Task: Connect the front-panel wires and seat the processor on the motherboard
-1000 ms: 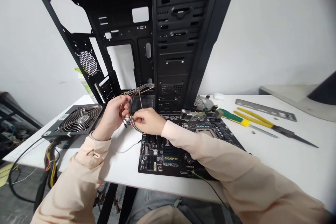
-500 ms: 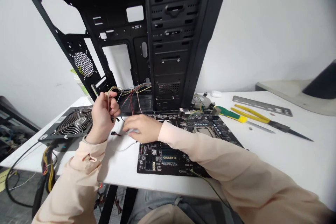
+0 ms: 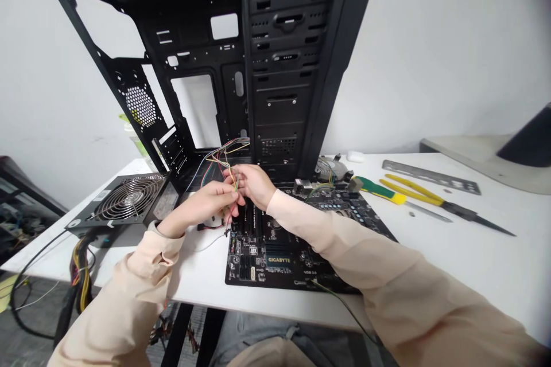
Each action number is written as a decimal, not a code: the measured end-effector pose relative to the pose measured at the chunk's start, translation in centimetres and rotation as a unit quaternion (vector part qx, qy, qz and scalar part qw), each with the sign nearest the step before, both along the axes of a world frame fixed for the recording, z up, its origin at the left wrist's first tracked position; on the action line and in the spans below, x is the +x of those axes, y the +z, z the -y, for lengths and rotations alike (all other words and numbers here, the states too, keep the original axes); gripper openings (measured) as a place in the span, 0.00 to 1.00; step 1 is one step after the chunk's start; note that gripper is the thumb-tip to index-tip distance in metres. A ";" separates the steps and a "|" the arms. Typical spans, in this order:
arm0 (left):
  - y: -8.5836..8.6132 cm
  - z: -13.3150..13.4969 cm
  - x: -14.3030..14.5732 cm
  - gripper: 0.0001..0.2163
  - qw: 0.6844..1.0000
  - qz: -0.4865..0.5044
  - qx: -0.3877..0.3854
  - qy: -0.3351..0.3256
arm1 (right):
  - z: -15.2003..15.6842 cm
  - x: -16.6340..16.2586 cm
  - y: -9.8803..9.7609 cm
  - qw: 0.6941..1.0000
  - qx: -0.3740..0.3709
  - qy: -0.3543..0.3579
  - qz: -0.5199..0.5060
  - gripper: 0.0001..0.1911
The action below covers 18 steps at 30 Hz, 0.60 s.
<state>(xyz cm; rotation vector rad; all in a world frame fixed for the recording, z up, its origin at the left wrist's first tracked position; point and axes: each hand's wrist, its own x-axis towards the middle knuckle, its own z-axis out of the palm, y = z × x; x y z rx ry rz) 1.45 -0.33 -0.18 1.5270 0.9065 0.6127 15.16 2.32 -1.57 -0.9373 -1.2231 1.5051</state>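
Observation:
My left hand (image 3: 213,202) is closed round a bunch of thin coloured front-panel cables (image 3: 233,175). Against it, my right hand (image 3: 253,183) has its fingers curled on the same cables, just above the motherboard's left part. The cables run out from the lower inside of the black computer case (image 3: 318,97), which stands open at the back. Small black plugs dangle under the hands, near the edge of the motherboard (image 3: 297,282). Part of the board is covered by my right forearm. The fingers hide exactly which cables each hand pinches.
A power supply (image 3: 161,206) with a round fan grille sits at the left. To the right lie a green-and-yellow screwdriver (image 3: 379,188), yellow-handled pliers (image 3: 447,202) and a metal I/O shield (image 3: 430,176). A CPU cooler (image 3: 330,168) rests behind the motherboard.
My left hand has moved right with its cables, and my right hand has shifted up and right to meet it. Both hands are now together on the cables. The view has shifted slightly.

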 end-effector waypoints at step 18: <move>-1.5 -1.6 0.0 0.05 0.984 0.040 -0.068 0.158 | -1.4 0.4 -1.1 0.950 0.164 -0.084 0.252 0.04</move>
